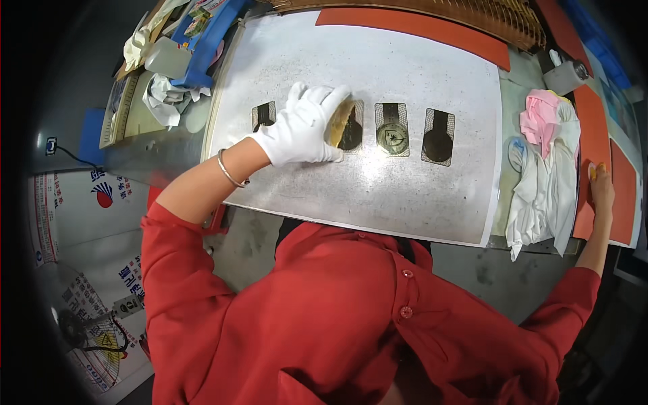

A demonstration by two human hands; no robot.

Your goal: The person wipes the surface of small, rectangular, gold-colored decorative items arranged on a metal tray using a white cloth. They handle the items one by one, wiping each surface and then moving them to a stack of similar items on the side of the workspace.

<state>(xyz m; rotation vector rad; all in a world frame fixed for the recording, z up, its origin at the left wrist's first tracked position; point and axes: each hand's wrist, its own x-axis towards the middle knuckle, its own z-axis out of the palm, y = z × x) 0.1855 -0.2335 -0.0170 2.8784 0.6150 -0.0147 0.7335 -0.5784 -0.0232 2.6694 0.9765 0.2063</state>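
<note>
My left hand (302, 125), in a white glove, is closed around a thin yellowish-gold piece (341, 123), tilted up on its edge; the fingers hide part of it. Under and beside it lie flat metal plates in a row, each a rectangle with a dark round shape: one left of the glove (264, 112), one partly behind the gold piece (353, 135), one with a lighter round emblem (392, 135) and a dark one at the right (437, 143). My bare right hand (601, 189) rests at far right on an orange-red sheet (587, 148), fingers stretched forward.
The plates lie on a white, speckled sheet (304, 196) covering the table. White and pink cloths (543, 182) lie along its right side, below a grey container (565, 77). Orange strip (412, 34) and wooden rack (432, 10) line the back. A blue bin (202, 64) and crumpled cloth (165, 98) stand left.
</note>
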